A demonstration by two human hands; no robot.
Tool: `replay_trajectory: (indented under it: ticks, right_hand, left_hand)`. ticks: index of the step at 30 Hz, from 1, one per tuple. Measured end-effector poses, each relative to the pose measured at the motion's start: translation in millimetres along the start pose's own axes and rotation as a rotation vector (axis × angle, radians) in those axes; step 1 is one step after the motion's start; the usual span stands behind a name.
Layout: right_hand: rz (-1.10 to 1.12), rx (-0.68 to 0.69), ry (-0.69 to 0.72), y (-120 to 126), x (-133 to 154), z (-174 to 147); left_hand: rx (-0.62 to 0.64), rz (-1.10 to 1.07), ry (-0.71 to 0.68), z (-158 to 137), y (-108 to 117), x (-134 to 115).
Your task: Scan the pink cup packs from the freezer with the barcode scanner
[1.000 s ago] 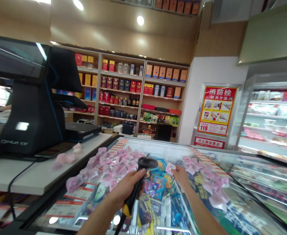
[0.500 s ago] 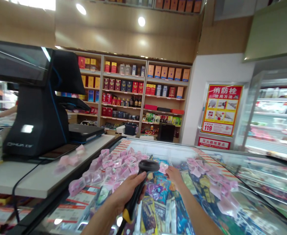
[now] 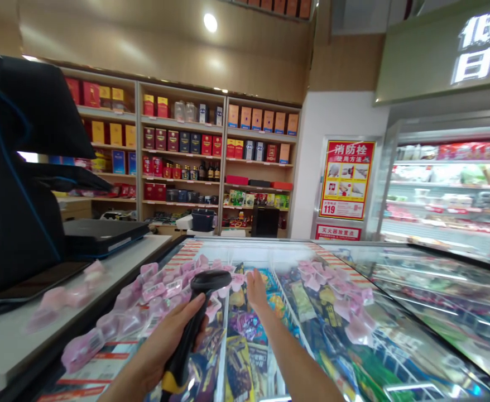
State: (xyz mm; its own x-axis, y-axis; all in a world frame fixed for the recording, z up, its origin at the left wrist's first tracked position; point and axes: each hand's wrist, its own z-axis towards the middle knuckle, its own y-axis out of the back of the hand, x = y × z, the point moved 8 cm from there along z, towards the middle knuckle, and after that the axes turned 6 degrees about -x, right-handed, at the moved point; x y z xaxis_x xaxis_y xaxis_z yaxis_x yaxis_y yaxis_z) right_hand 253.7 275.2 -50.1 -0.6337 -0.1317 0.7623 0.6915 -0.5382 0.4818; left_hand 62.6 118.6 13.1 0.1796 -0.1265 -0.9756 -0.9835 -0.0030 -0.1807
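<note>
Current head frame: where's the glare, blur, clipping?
Head view: ceiling light blown out, glare on the wood panel; streaky reflections on the freezer glass at frame right; chiller shelves hazy; right hand and pink pieces beside it soft, grip unreadable; scanner in left hand clearer; poster's large print legible.

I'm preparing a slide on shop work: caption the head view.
Left hand grips a black handheld scanner, right hand close by, over a glass-topped case scattered with pink pieces.
</note>
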Motion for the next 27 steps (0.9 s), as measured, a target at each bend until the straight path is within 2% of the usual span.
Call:
replay_trajectory:
  ticks: [5, 10, 13, 15, 17, 20, 24, 27]
  right_hand:
    - [-0.019, 0.097, -0.007, -24.8, 6.6, -3.4]
    - [-0.043, 0.279, 0.048, -50.3, 28.7, -18.1]
    - [-0.014, 0.301, 0.066, -54.4, 40.1, -25.1]
    - [0.026, 0.272, 0.070, -47.8, 41.0, -24.4]
    - [0.058, 0.194, 0.085, -30.3, 35.5, -18.4]
    - [0.003, 0.011, 0.112, 16.0, 14.6, -3.4]
    - [-0.265, -0.258, 0.069, 95.6, -27.2, 13.6]
    - [-0.450, -0.388, -0.002, 143.6, -55.6, 17.8]
  left_hand:
    - [-0.036, -0.013, -0.001, 5.4, 6.2, 3.5]
    - [-0.039, -0.011, 0.003, 4.7, 7.2, 4.8]
    - [-0.005, -0.007, 0.004, 4.0, 5.3, 4.1]
    - [0.008, 0.003, 0.010, 4.0, 3.1, 3.6]
    - [0.016, 0.016, 0.020, 3.8, -0.3, 3.6]
    - [0.053, 0.036, 0.031, 2.7, -10.0, 5.3]
    - [0.090, 0.041, 0.011, 1.2, -24.2, 7.5]
    - [0.119, 0.037, -0.001, -0.3, -36.1, 8.0]
